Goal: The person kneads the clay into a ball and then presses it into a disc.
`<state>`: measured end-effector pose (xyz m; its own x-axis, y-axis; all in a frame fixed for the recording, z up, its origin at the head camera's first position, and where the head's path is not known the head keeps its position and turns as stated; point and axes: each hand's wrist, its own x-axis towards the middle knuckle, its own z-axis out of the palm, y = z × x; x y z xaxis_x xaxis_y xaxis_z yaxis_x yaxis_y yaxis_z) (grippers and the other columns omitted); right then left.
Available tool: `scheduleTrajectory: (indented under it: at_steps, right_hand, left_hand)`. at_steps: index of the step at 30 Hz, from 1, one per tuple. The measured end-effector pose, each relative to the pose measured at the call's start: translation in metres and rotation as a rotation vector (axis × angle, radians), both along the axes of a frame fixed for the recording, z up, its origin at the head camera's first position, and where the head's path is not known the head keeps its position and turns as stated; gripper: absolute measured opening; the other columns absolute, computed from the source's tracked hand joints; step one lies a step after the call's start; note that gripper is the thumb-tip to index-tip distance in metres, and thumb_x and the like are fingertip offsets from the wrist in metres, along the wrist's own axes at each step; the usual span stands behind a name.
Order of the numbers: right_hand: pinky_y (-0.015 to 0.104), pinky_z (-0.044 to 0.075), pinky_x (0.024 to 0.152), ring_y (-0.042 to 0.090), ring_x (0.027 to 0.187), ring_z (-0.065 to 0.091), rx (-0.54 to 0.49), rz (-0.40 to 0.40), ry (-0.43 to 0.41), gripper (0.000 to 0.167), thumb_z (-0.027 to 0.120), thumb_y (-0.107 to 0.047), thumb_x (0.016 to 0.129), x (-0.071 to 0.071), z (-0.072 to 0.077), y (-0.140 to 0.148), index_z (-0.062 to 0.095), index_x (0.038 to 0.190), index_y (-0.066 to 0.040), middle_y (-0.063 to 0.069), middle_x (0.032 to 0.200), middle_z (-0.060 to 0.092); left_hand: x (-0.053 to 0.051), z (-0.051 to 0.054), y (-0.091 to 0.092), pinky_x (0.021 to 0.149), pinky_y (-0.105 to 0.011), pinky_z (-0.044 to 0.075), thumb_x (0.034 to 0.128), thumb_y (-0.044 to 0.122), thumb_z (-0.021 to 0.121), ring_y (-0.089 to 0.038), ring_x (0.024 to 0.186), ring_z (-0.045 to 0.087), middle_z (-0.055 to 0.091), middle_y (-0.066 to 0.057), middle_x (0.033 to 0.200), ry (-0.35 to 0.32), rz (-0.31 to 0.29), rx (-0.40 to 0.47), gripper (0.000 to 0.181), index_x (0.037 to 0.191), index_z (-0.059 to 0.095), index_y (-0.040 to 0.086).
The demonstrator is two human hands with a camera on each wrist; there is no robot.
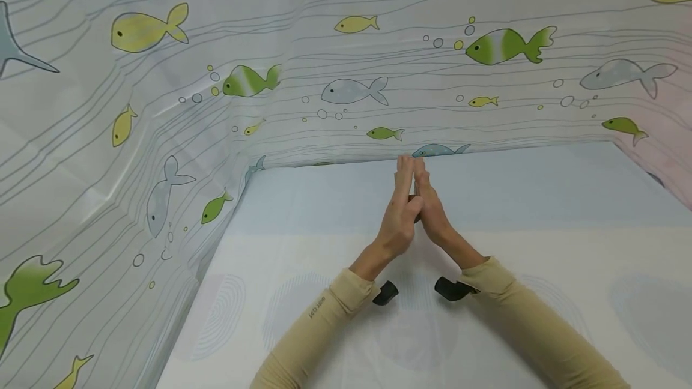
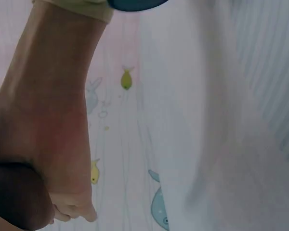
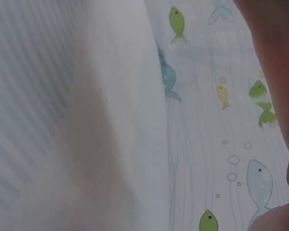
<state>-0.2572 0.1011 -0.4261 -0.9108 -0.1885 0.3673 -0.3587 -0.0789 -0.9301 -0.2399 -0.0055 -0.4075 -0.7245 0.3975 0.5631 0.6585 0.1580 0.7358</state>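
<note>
Both hands, the left hand [image 1: 398, 218] and the right hand [image 1: 430, 206], meet almost palm to palm, their fingers straight and together, fingertips pointing away from the person. Neither has its fingers wrapped round anything; a dark brown thing [image 2: 19, 197] is sandwiched between the palms. From the left hand it lies to the right, from the right hand to the left, so neither is clearly nearer. The left thumb crosses the gap, leaving only slivers visible in the head view; the left wrist view shows a rounded end, and its long axis cannot be told. Farther back, tan sleeves [image 1: 319, 326] spread apart towards the person, a black device [image 1: 385, 293] beside the left cuff. Around them extends the cloth-covered table [image 1: 540, 197], with a fish-patterned sheet [image 1: 351, 56] beyond.
</note>
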Motion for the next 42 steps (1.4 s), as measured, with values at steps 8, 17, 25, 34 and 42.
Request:
scheduleTrajectory:
  at_steps: [8, 17, 25, 34, 42]
  right_hand:
    - [0.021, 0.040, 0.081, 0.008, 0.091, 0.050, -0.009, 0.019, -0.035, 0.066, 0.012, -0.045, 0.107, 0.019, 0.003, -0.008, 0.020, 0.157, -0.003, 0.010, 0.111, 0.058]
    - [0.035, 0.025, 0.114, 0.021, 0.135, 0.032, -0.020, 0.129, -0.059, 0.075, 0.010, -0.052, 0.105, 0.035, 0.008, -0.014, 0.020, 0.155, 0.002, 0.015, 0.146, 0.035]
    - [0.047, -0.005, 0.121, 0.017, 0.151, -0.015, -0.019, 0.111, 0.017, 0.071, 0.011, -0.049, 0.106, 0.044, 0.014, -0.013, -0.007, 0.157, -0.004, 0.004, 0.165, -0.014]
    - [0.043, -0.007, 0.122, 0.015, 0.152, -0.011, 0.042, -0.027, 0.132, 0.070, 0.013, -0.048, 0.106, 0.031, 0.025, -0.010, -0.003, 0.158, -0.003, 0.007, 0.166, -0.009]
    - [0.040, -0.001, 0.122, 0.008, 0.151, -0.004, 0.026, -0.142, 0.105, 0.061, 0.014, -0.038, 0.108, 0.016, 0.019, -0.004, -0.002, 0.159, -0.010, -0.004, 0.166, -0.005]
  left_hand:
    - [-0.017, 0.012, -0.006, 0.123, -0.038, -0.002, 0.0960, 0.030, 0.025, -0.011, 0.152, -0.009, -0.004, 0.006, 0.166, 0.014, 0.048, 0.024, 0.071, 0.160, 0.002, 0.011]
    - [-0.034, 0.015, -0.016, 0.123, -0.040, 0.001, 0.0958, 0.032, 0.024, -0.011, 0.152, -0.009, -0.003, 0.004, 0.166, -0.036, 0.070, 0.077, 0.065, 0.148, 0.034, -0.006]
    - [-0.043, 0.003, -0.020, 0.123, -0.041, -0.002, 0.1002, 0.038, 0.019, -0.015, 0.152, -0.011, -0.005, 0.002, 0.166, -0.118, 0.047, 0.077, 0.069, 0.159, 0.002, 0.006]
    - [-0.028, -0.023, -0.014, 0.123, -0.041, 0.002, 0.1025, 0.032, 0.012, -0.012, 0.152, -0.008, -0.002, -0.002, 0.166, -0.197, -0.016, 0.090, 0.064, 0.159, 0.001, 0.004]
    - [-0.008, -0.023, -0.003, 0.105, -0.027, 0.033, 0.1015, 0.033, 0.015, -0.010, 0.075, 0.046, 0.049, -0.018, 0.075, -0.213, -0.052, 0.142, 0.065, 0.159, -0.003, 0.009]
